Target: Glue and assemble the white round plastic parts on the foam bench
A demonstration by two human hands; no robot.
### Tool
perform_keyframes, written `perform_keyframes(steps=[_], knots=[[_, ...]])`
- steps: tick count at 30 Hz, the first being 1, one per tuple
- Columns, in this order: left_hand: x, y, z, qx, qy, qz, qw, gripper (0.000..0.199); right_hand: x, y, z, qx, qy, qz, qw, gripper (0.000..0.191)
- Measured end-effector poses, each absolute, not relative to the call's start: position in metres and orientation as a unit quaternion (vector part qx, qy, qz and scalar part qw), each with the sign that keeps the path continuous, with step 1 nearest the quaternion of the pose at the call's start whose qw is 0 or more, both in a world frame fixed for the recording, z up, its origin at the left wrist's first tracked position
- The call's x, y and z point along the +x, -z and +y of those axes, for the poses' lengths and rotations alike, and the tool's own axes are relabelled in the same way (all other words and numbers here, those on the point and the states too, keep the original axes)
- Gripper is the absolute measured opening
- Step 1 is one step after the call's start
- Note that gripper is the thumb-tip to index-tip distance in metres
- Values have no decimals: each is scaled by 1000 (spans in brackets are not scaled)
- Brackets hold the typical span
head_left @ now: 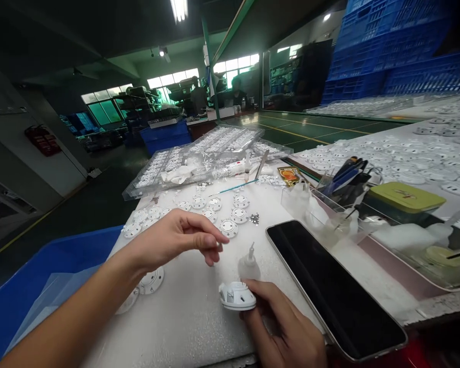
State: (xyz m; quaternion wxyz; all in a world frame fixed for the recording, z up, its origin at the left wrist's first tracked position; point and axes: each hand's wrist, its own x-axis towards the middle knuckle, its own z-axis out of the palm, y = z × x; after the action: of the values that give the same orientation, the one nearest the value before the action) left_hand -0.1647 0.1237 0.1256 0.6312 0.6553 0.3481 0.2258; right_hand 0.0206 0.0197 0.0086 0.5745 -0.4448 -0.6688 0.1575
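My right hand (287, 327) grips a small white round plastic part (237, 295) by its edge, near the front of the table. The part is tilted and shows dark holes in its raised top. Above and to the left of it hovers my left hand (184, 237), thumb and fingers curled together in a pinch; anything between the fingertips is too small to make out. A squeeze bottle (249, 265) with a thin nozzle stands just behind the held part. Several similar white round parts (228, 228) lie beyond my left hand, beside a little pile of tiny metal pieces (254, 219).
A large black-screened phone (329, 286) lies at the right, by a tray (398, 271) of tools and a yellow-lidded box (406, 197). Clear trays of white parts (222, 140) are stacked at the back. A blue bin (61, 255) stands at the left.
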Motion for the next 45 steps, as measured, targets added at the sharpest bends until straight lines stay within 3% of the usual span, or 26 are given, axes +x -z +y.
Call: perform_keyframes(steps=[6, 12, 19, 26, 36, 41, 45], knots=[[-162, -131, 110, 628, -182, 398, 643, 19, 16, -9, 19, -489, -138, -655, 559, 14], [-167, -125, 114, 607, -186, 386, 669, 11, 13, -10, 19, -531, -148, -622, 556, 13], [-168, -128, 113, 706, -150, 333, 607, 18, 15, -12, 19, -523, -138, -642, 544, 15], [-164, -124, 110, 716, -130, 353, 587, 12, 16, -20, 22, -499, -84, -711, 488, 14], [-153, -114, 105, 691, -154, 384, 593, 20, 14, -18, 22, -512, -90, -682, 515, 11], [-152, -110, 106, 745, -163, 358, 539, 21, 14, -18, 20, -524, -113, -658, 528, 9], [-150, -109, 104, 722, -162, 353, 572, 20, 14, -18, 18, -549, -134, -630, 532, 8]])
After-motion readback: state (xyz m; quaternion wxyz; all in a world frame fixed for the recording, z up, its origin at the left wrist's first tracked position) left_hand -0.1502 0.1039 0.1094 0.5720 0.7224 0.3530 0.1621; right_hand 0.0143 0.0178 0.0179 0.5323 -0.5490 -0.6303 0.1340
